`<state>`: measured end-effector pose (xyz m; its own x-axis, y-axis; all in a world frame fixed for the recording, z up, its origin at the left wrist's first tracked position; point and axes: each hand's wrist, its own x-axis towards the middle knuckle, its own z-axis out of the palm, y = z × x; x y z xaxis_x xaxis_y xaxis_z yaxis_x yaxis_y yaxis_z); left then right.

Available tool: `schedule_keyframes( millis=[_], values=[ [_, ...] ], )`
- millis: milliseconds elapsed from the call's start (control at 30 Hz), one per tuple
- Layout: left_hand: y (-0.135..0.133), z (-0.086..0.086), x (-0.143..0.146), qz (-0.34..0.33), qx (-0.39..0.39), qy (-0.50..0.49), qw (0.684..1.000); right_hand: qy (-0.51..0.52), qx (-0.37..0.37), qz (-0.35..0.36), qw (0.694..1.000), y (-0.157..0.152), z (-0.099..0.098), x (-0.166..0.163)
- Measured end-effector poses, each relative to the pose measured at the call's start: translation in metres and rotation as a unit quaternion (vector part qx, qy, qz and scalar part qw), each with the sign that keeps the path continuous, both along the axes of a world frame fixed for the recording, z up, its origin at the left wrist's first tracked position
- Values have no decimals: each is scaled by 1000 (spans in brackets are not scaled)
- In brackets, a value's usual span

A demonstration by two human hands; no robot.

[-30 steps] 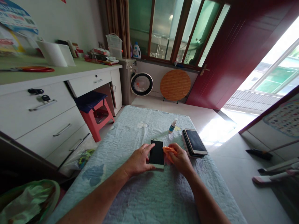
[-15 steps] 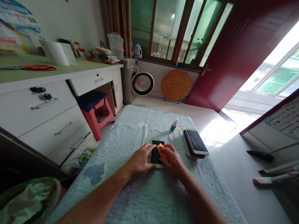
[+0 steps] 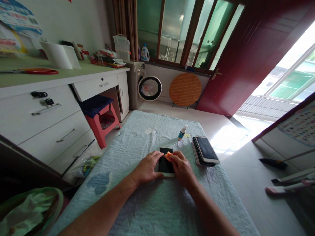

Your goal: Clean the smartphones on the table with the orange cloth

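Note:
A smartphone [image 3: 166, 167] with a dark screen and pale frame lies face up on the quilted cloth cover [image 3: 137, 203]. My left hand [image 3: 147, 167] grips its left side, the thumb at the lower edge and the fingers near the upper left. Pinched in my right hand [image 3: 182, 167] is a small orange cloth [image 3: 168, 156], pressed against the upper part of the screen. Beyond the phone stands a small spray bottle [image 3: 182, 132] with a white cap and blue label. To the right is a stack of phones [image 3: 207, 150], the top one face up.
At left, a desk [image 3: 100, 77] with drawers has a red-handled scissors [image 3: 39, 71] on top, and a pink stool [image 3: 102, 123] stands by it. A green-rimmed bin [image 3: 60, 200] is at lower left. Behind are a washing machine [image 3: 134, 88] with its door open and a round wooden board [image 3: 185, 89].
My right hand has shifted slightly over the screen, and less of the orange cloth shows. More of the phone's lower right is visible. My left hand stays in place.

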<state>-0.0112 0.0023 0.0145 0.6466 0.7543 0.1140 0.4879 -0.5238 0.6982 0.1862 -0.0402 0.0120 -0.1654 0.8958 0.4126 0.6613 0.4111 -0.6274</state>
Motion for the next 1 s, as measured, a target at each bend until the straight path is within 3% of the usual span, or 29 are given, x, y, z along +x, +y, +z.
schedule_keyframes(
  millis=[300,400,667,900,1000],
  values=[
    [0,-1,-1,-8,4,-16,1000,93,20,-23,995,-1,-1,-5],
    [0,0,-1,-8,2,-10,1000,108,-12,-21,994,0,-3,-4],
    [-1,2,0,1,-8,-6,1000,15,-32,-47,998,0,-10,2],
    [1,-2,-2,-11,8,0,1000,-10,72,-88,993,0,-4,1],
    [0,0,-1,-10,4,6,1000,-44,67,-52,995,-2,1,0]
  ],
)
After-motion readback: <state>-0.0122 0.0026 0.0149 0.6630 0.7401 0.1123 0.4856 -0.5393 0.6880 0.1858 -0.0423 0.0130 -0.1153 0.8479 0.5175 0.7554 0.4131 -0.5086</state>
